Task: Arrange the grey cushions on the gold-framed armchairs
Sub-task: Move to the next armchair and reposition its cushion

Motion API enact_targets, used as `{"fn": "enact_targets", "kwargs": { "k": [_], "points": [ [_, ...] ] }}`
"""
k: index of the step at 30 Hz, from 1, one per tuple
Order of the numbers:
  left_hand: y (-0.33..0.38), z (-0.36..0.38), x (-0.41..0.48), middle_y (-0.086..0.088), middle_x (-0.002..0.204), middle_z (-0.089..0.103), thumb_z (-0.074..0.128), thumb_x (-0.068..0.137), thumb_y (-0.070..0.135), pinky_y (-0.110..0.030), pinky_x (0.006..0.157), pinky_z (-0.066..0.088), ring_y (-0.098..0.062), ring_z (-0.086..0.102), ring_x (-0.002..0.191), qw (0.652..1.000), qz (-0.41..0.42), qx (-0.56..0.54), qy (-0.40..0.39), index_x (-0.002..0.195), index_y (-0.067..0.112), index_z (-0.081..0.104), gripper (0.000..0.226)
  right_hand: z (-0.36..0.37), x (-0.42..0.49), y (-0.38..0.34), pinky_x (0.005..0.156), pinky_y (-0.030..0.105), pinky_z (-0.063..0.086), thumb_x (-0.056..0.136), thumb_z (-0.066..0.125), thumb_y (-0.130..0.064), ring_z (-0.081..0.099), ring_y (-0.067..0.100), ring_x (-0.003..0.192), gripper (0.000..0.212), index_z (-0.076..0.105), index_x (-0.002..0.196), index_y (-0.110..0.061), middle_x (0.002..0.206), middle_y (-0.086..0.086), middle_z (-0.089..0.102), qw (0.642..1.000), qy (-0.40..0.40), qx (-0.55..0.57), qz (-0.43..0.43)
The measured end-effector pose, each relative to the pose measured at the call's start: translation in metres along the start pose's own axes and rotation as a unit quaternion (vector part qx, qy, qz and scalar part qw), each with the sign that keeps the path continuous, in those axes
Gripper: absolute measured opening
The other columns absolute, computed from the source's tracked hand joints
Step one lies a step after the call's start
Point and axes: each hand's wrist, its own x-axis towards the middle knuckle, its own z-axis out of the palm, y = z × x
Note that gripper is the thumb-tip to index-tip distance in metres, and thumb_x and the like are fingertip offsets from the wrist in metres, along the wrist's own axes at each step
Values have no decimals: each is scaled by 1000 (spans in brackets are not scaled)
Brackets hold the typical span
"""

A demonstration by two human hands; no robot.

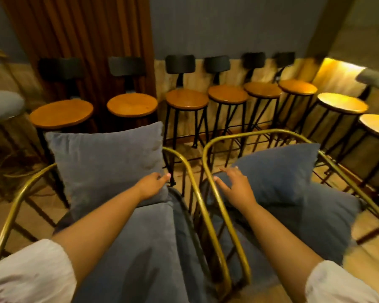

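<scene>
Your left hand (152, 185) pinches the lower corner of the upright grey cushion (106, 165) on the left armchair (15, 200). Right of it, your right hand (236, 185) rests spread on the slumped cushion (278, 171); that one likely needs propping upright next.

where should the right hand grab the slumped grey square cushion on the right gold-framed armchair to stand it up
Probably the near left corner of the slumped grey square cushion, coming from the left, where the right hand already rests with fingers spread. The cushion leans back tilted, its top right corner against the right gold-framed armchair rail, so pinching that low soft corner and pulling it forward should right it.
</scene>
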Motion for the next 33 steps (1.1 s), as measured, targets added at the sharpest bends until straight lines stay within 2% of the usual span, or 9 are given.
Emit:
{"fn": "enact_targets", "kwargs": {
  "k": [3, 8, 11, 13, 15, 22, 28, 30, 33],
  "points": [
    [40, 37, -9, -18, 136, 52, 33, 98, 41, -37, 103, 36, -33, 48, 127, 999, 35, -5, -33, 133, 4, 47, 53, -42, -24, 42, 112, 54, 20, 91, 52, -44, 26, 30, 143, 50, 50, 131, -15, 141, 8, 49, 999, 41, 3, 22],
    [111, 115, -10, -19, 118, 59, 42, 96, 40, -31, 95, 40, -26, 55, 114, 994, 95, -11, -48, 120, 8, 54, 42, -103, -54, 127, 111, 51, 30, 89, 54, -46, 31, 31, 140, 55, 49, 133, -14, 140, 9, 50, 993, 70, 35, 83],
    [151, 171, 2, -16, 136, 55, 43, 73, 79, -37, 108, 38, -27, 51, 126, 992, 116, -36, -43, 133, 4, 48, 96, -141, -65, 182, 109, 42, 35, 87, 54, -47, 40, 31, 134, 58, 50, 132, -12, 136, 11, 52, 990, 73, 47, 109],
    [175, 208, 7, -15, 146, 45, 48, 81, 67, -36, 113, 31, -26, 42, 135, 991, 127, -16, -49, 140, 4, 40, 87, -165, -68, 214, 106, 34, 33, 86, 53, -48, 43, 29, 130, 59, 51, 130, -10, 134, 11, 54, 989, 66, 52, 118],
    [199, 245, 10, -14, 152, 35, 52, 90, 46, -34, 115, 25, -26, 32, 142, 988, 146, 6, -43, 145, 6, 32, 71, -186, -67, 250, 109, 37, 31, 88, 55, -42, 41, 29, 131, 56, 49, 132, -9, 137, 13, 52, 986, 57, 60, 144],
    [240, 337, 44, 3, 163, 1, 59, 85, 48, -48, 117, 23, -25, 7, 150, 976, 178, 108, -56, 151, 35, 6, 85, -214, -41, 337, 110, 39, 32, 91, 52, -43, 44, 29, 130, 53, 45, 135, -16, 141, 12, 49, 974, 44, 78, 207],
    [242, 378, 85, 6, 162, -10, 45, 91, 50, -48, 118, 9, -24, -6, 150, 966, 142, 214, -19, 149, 35, -8, 80, -198, -10, 363, 110, 38, 30, 91, 48, -46, 42, 27, 131, 53, 44, 137, -19, 143, 9, 46, 971, 30, 89, 218],
    [237, 381, 98, 6, 162, -5, 22, 87, 63, -48, 118, 6, -24, -4, 150, 963, 155, 219, 3, 149, 35, -4, 73, -191, 2, 367, 111, 37, 28, 92, 48, -45, 39, 27, 133, 53, 43, 137, -17, 145, 9, 44, 972, 25, 96, 214],
    [230, 373, 114, 11, 161, 4, -9, 60, 81, -42, 119, 1, -21, -1, 150, 962, 186, 199, 21, 146, 38, -4, 97, -184, 25, 367, 111, 36, 27, 92, 48, -45, 38, 26, 135, 57, 41, 139, -15, 147, 9, 42, 973, 19, 103, 207]
  ]
}}
